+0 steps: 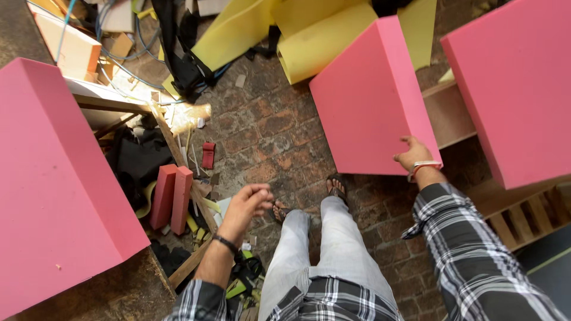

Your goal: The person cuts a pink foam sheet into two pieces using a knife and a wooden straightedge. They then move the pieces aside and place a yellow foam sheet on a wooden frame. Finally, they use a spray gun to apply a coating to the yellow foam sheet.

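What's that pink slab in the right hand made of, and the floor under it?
The pink slab looks like foam: matte, uniform colour, thick block with clean cut edges, held by the right hand alone. The floor looks like worn reddish brick, with visible joints.

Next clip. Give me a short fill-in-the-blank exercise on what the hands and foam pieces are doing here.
1. The right hand grips the lower corner of a ____ foam block.
2. The left hand holds ____.
3. Behind that block lie foam sheets coloured ____.
4. The floor is made of ____.

Missing words: pink; nothing; yellow; brick
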The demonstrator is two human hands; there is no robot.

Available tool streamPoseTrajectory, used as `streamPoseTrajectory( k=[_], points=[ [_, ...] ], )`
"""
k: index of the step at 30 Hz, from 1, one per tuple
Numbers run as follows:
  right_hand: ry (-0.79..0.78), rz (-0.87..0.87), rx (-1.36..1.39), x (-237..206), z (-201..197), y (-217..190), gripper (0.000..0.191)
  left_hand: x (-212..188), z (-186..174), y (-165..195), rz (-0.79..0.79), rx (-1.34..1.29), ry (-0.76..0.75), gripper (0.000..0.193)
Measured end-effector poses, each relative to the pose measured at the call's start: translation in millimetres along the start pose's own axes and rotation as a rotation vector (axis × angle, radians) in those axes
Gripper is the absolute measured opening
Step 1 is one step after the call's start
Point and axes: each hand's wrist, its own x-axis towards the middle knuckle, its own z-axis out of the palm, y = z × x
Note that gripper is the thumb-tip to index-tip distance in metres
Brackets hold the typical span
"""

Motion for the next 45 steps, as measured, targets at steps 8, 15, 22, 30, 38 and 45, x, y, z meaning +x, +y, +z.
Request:
streamPoseTrajectory(
  k=[8, 15, 22, 30, 38, 45],
  points=[
    [-0.007, 0.208, 0.076, 11.5, -10.1, 116.0, 0.109, 28.0, 92.1, -23.2, -0.126, 0.100, -0.086, 0.031],
    [0.003, 0.194, 0.167, 69.3, 1.9, 125.1, 0.139, 38.5, 149.5, -67.4, -0.324, 0.173, -0.075, 0.032],
    [-0.165, 0.357, -0.161, 70.1, 33.4, 83.0, 0.146, 23.9, 145.7, -101.4, -0.300, -0.008, 0.032, 0.029],
    [0.086, -0.140, -0.243, 27.7, 89.8, 40.0, 0.107, -4.5, 144.4, -140.4, -0.184, -0.220, 0.109, 0.026],
    [0.063, -0.561, -0.534, -9.3, 32.1, -55.1, 0.081, -48.7, 119.7, -160.3, 0.154, -0.103, 0.384, 0.020],
    [-0.138, -1.078, -0.822, -140.2, 11.9, -99.4, 0.077, -128.8, 102.6, -221.1, 0.344, -0.230, 0.660, 0.028]
  ],
)
